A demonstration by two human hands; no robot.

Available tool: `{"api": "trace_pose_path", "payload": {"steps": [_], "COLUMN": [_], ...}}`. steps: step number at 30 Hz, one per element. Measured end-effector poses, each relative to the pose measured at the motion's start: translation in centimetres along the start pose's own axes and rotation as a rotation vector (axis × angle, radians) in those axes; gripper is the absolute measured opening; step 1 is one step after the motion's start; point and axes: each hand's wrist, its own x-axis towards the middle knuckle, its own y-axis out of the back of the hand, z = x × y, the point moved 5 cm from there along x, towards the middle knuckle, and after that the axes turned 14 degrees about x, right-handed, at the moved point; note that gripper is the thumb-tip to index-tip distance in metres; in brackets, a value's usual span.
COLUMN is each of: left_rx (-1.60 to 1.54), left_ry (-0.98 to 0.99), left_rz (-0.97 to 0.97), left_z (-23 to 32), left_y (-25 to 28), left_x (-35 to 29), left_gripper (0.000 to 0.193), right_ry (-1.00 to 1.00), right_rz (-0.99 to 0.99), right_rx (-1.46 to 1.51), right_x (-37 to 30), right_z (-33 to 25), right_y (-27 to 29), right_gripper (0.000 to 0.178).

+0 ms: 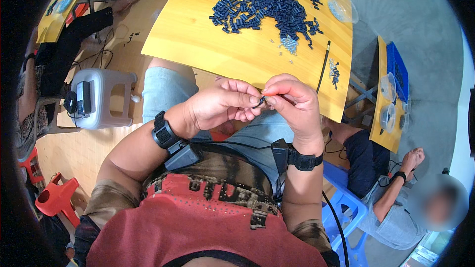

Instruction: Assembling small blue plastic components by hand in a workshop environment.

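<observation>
My left hand (222, 101) and my right hand (296, 103) meet in front of me, just past the near edge of the yellow table (188, 34). Between their fingertips is a small black part (261, 101), mostly covered by the fingers. Both hands are closed in a pinch on it; its details are too small to tell. Beyond them lies a large heap of small black cylindrical parts (269, 7). Several tiny silver metal pieces (288, 44) sit at the heap's near side.
A thin black rod (324, 64) lies by the table's right side, beside a small scatter of black and silver pieces (334, 73). A clear bowl (341, 7) stands at the far right. A grey stool (101, 96) is left; a seated person (391, 207) is right.
</observation>
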Motion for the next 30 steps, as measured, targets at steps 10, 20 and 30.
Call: {"api": "trace_pose_path", "payload": {"steps": [10,20,30], "left_rx": [0.153,0.178,0.177], "left_ry": [-0.046,-0.077,-0.121], "left_rz": [0.084,0.137,0.158], "left_z": [0.5,0.4,-0.1], "left_y": [0.7,1.8,2.6], "left_x": [0.1,0.0,0.0], "left_gripper": [0.011,0.014,0.013], "right_ry": [0.062,-0.055,-0.003], "right_rz": [0.082,0.164,0.088], "right_rx": [0.018,0.11,-0.051], "right_x": [0.0,0.2,1.0], "right_z": [1.2,2.0,1.5], "right_y": [0.1,-0.2,-0.4], "right_gripper": [0.011,0.017,0.011]}}
